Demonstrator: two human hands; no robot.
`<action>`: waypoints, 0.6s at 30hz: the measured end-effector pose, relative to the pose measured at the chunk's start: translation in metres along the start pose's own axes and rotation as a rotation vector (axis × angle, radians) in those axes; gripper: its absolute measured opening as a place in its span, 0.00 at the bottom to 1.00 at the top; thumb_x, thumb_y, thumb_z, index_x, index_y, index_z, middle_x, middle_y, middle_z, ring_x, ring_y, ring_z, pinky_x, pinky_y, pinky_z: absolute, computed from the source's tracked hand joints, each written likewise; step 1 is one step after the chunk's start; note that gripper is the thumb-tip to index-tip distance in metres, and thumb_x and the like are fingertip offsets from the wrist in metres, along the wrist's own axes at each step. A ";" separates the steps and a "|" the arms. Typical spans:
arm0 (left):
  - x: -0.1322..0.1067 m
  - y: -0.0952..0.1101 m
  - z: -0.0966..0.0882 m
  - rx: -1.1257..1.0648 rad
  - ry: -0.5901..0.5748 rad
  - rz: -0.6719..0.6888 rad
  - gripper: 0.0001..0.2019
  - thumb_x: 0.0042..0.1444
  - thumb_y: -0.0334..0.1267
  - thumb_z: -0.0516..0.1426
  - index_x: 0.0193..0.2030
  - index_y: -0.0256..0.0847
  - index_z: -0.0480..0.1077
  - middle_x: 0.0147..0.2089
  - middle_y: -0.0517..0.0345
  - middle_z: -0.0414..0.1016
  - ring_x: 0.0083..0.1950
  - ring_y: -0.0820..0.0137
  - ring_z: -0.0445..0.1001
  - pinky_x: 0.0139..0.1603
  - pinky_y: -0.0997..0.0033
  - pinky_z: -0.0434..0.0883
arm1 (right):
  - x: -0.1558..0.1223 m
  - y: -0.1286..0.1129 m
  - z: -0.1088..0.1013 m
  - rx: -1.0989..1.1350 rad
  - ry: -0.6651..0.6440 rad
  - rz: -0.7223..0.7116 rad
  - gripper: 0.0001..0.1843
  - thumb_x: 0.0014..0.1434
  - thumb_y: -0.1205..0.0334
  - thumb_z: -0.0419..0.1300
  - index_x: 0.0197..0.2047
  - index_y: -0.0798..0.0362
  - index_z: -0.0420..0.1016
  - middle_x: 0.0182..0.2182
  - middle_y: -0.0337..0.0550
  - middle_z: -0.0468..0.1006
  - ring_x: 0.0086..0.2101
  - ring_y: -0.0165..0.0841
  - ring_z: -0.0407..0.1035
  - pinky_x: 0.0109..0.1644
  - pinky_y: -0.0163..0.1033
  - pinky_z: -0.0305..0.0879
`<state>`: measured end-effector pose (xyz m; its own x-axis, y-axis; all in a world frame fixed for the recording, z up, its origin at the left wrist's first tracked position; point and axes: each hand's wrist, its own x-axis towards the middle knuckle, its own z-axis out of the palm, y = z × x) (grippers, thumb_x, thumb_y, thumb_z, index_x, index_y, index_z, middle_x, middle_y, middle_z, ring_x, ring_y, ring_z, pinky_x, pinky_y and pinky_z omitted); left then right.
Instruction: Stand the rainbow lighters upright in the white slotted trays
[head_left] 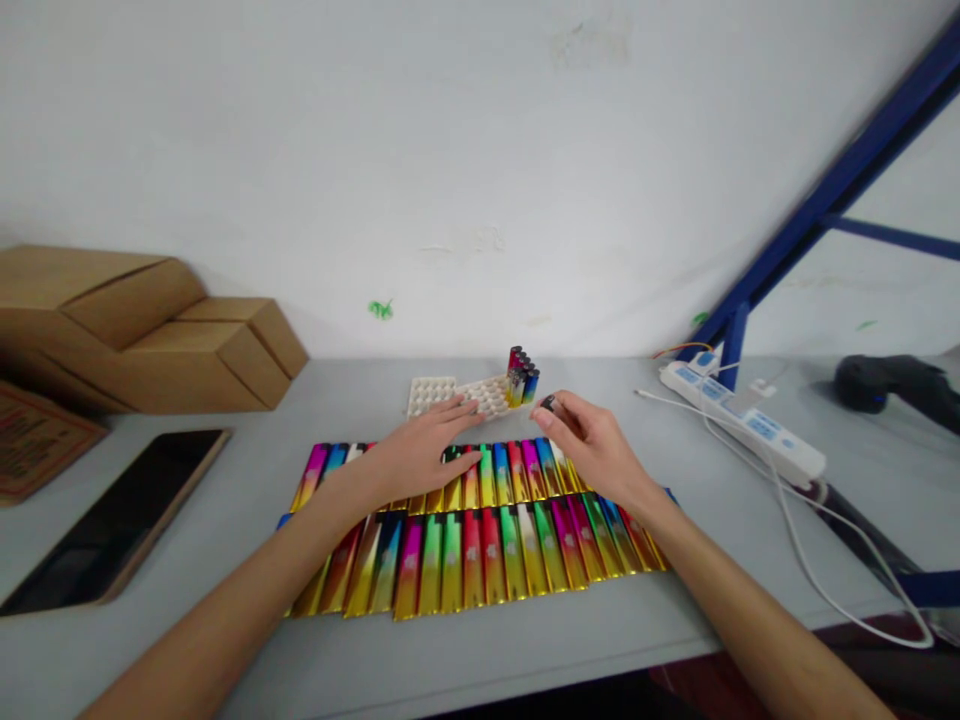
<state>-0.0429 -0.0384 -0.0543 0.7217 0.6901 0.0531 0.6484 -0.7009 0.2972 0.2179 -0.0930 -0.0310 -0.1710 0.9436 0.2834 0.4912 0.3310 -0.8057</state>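
While L hand point(424, 452) is laid flat, open, on lighter rows point(495, 555), small dark piece point(548, 403) is pinched by R hand point(596, 447).

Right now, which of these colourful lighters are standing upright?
Only the small bunch at the right end of the white tray. All the other lighters lie flat in two rows on the table.

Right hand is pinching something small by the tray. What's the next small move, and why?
Probably carry the small dark item in the right hand a little farther and set it into a free hole of the white tray, beside the standing lighters. The tray shows many open holes, and the left hand lies flat on the lying lighters.
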 end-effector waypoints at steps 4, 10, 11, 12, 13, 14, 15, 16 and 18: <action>-0.001 -0.002 0.001 0.026 -0.017 -0.004 0.32 0.70 0.55 0.48 0.72 0.37 0.61 0.77 0.47 0.55 0.79 0.57 0.50 0.78 0.51 0.51 | 0.005 0.001 -0.007 0.100 -0.111 -0.048 0.20 0.73 0.44 0.48 0.44 0.51 0.71 0.30 0.37 0.70 0.30 0.30 0.63 0.35 0.38 0.62; -0.002 -0.005 0.005 0.020 0.008 0.014 0.31 0.69 0.55 0.49 0.72 0.38 0.61 0.77 0.47 0.54 0.78 0.56 0.52 0.78 0.52 0.51 | 0.015 -0.010 -0.022 0.226 -0.147 -0.115 0.15 0.69 0.48 0.57 0.49 0.49 0.77 0.47 0.47 0.71 0.43 0.35 0.71 0.42 0.42 0.77; -0.002 -0.005 0.006 0.021 0.009 0.013 0.31 0.69 0.55 0.50 0.72 0.38 0.61 0.77 0.46 0.54 0.78 0.56 0.52 0.77 0.52 0.51 | 0.018 -0.014 -0.026 0.215 -0.146 -0.125 0.15 0.69 0.49 0.58 0.47 0.49 0.78 0.48 0.48 0.71 0.44 0.36 0.71 0.43 0.43 0.78; -0.001 -0.005 0.006 0.023 0.009 0.013 0.31 0.69 0.54 0.50 0.72 0.38 0.61 0.77 0.46 0.54 0.78 0.57 0.52 0.77 0.53 0.51 | 0.021 -0.020 -0.029 0.193 -0.146 -0.138 0.14 0.69 0.50 0.58 0.47 0.48 0.79 0.47 0.48 0.71 0.44 0.36 0.71 0.44 0.44 0.78; -0.001 -0.005 0.006 0.026 0.010 0.014 0.31 0.69 0.54 0.50 0.72 0.37 0.61 0.77 0.46 0.55 0.78 0.57 0.52 0.77 0.53 0.51 | 0.024 -0.025 -0.032 0.162 -0.139 -0.154 0.14 0.68 0.50 0.59 0.47 0.48 0.80 0.46 0.48 0.73 0.43 0.36 0.71 0.45 0.45 0.77; -0.001 -0.005 0.006 0.029 0.011 0.015 0.31 0.69 0.54 0.50 0.72 0.37 0.61 0.77 0.46 0.55 0.78 0.57 0.52 0.77 0.53 0.51 | 0.029 -0.030 -0.035 0.133 -0.124 -0.171 0.13 0.68 0.51 0.60 0.47 0.48 0.81 0.44 0.47 0.74 0.41 0.35 0.72 0.46 0.45 0.77; -0.001 -0.005 0.006 0.032 0.014 0.016 0.31 0.69 0.54 0.50 0.72 0.37 0.61 0.77 0.45 0.55 0.78 0.57 0.52 0.77 0.54 0.51 | 0.034 -0.034 -0.037 0.113 -0.109 -0.186 0.13 0.67 0.51 0.61 0.47 0.48 0.81 0.43 0.47 0.76 0.41 0.35 0.72 0.47 0.45 0.76; -0.001 -0.004 0.006 0.034 0.017 0.018 0.31 0.69 0.53 0.50 0.71 0.36 0.62 0.76 0.45 0.56 0.78 0.57 0.53 0.77 0.54 0.51 | 0.041 -0.037 -0.038 0.106 -0.093 -0.201 0.13 0.66 0.51 0.62 0.47 0.49 0.81 0.43 0.47 0.77 0.42 0.35 0.73 0.48 0.45 0.76; 0.000 -0.004 0.007 0.039 0.027 0.026 0.30 0.69 0.53 0.51 0.71 0.35 0.63 0.76 0.43 0.57 0.77 0.57 0.54 0.77 0.55 0.51 | 0.057 -0.041 -0.038 0.113 -0.065 -0.224 0.15 0.64 0.50 0.64 0.48 0.49 0.81 0.46 0.47 0.79 0.45 0.37 0.74 0.51 0.46 0.75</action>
<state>-0.0441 -0.0371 -0.0621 0.7324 0.6755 0.0859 0.6385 -0.7251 0.2580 0.2207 -0.0532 0.0381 -0.3209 0.8437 0.4303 0.3371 0.5263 -0.7807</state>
